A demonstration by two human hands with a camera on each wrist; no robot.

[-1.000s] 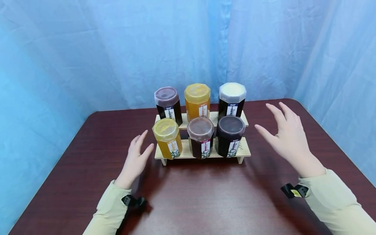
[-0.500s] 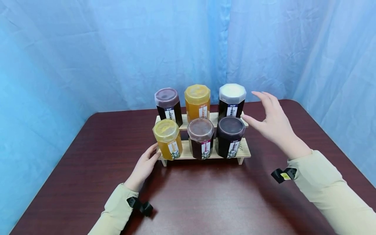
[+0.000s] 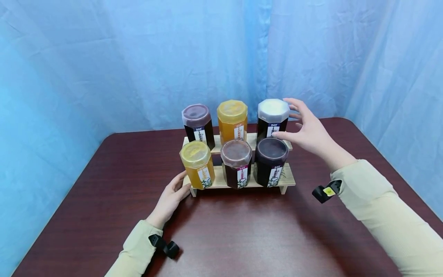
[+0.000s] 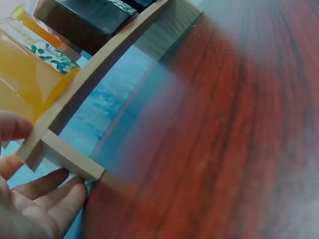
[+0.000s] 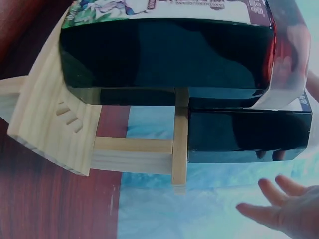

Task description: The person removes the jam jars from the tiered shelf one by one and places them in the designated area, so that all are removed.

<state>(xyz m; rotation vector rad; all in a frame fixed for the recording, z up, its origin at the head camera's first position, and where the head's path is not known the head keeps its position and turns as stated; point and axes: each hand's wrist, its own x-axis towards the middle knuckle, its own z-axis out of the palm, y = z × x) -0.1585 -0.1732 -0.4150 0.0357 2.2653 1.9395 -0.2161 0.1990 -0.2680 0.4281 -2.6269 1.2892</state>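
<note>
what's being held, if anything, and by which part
The wooden rack, by its lower shelf's left end, in the left hand; the right hand holds nothing.

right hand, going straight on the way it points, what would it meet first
Most likely the white-lidded jar on the upper shelf, though how close the right hand is looks unclear.

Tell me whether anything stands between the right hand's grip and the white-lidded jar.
From the right, nothing visible stands between the grip of the right hand and the white-lidded jar. The darkest-lidded jar stands in front, on the lower tier, hiding its base.
</note>
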